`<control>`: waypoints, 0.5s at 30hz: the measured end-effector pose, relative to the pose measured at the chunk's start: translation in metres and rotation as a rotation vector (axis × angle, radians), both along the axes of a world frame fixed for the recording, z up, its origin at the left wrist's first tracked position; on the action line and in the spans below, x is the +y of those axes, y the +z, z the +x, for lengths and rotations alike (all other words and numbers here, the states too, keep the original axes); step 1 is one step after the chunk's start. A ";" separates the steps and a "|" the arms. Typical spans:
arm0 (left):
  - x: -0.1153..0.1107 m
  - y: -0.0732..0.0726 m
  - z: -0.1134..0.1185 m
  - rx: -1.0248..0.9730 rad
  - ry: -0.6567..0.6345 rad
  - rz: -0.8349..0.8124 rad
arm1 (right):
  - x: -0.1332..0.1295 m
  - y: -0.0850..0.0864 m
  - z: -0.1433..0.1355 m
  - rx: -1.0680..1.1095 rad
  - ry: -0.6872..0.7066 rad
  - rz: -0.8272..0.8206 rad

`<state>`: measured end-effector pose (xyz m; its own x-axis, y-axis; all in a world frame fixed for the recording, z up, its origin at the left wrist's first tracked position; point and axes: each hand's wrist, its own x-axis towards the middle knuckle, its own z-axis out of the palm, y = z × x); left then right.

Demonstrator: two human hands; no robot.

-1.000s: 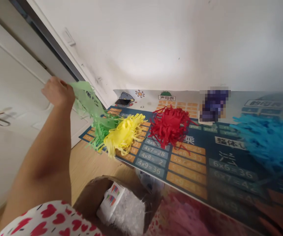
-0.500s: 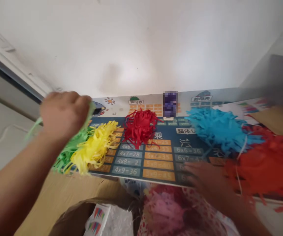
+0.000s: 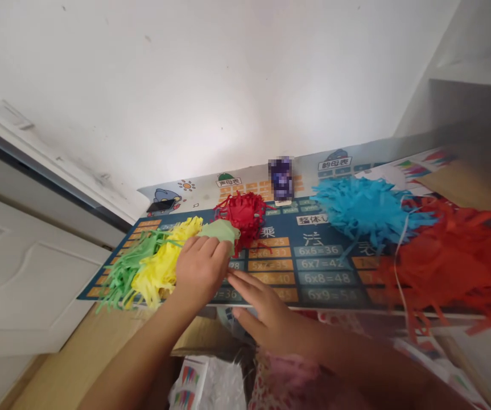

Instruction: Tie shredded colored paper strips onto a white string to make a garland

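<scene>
My left hand [image 3: 203,267] is closed round a piece of pale green paper [image 3: 222,230], whose upper part sticks out above the fist. Close beside it, my right hand [image 3: 273,316] has its fingers stretched out, the fingertips at the left hand's lower edge. Under and left of the left hand lies a yellow fringed paper tassel [image 3: 155,270], next to a green fringed tassel [image 3: 130,270]. Just behind the pale green paper is a red fringed tassel [image 3: 245,213]. All lie on a mat printed with multiplication tables [image 3: 322,265].
A blue fringed tassel [image 3: 360,208] and a large orange-red one [image 3: 454,262] lie on the right, crossed by a white string [image 3: 400,250]. A dark phone [image 3: 162,206] rests at the back left. Below the table edge are clear plastic packaging [image 3: 223,384] and a pink thing [image 3: 290,370].
My left hand has come right and down with the pale green paper, from the left side to the middle. My right hand has moved left to meet it. The view has shifted slightly.
</scene>
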<state>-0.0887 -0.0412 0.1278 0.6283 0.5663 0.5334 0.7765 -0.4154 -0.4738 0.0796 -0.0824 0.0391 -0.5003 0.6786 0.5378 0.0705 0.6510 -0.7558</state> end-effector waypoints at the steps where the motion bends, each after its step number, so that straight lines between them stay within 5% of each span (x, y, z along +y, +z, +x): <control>1: -0.004 0.002 0.000 -0.004 -0.013 0.006 | 0.002 0.000 -0.005 0.034 0.004 -0.005; 10: -0.038 0.016 0.013 -0.047 -0.154 0.042 | 0.011 0.001 -0.028 0.174 0.046 -0.166; 15: -0.044 0.013 0.024 -0.159 -0.173 0.055 | 0.011 -0.004 -0.014 0.253 -0.093 -0.398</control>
<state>-0.0651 -0.0853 0.1407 0.6192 0.4252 0.6602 0.7626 -0.5258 -0.3767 0.0652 -0.0717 0.0351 -0.3148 0.8921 0.3242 -0.1041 0.3070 -0.9460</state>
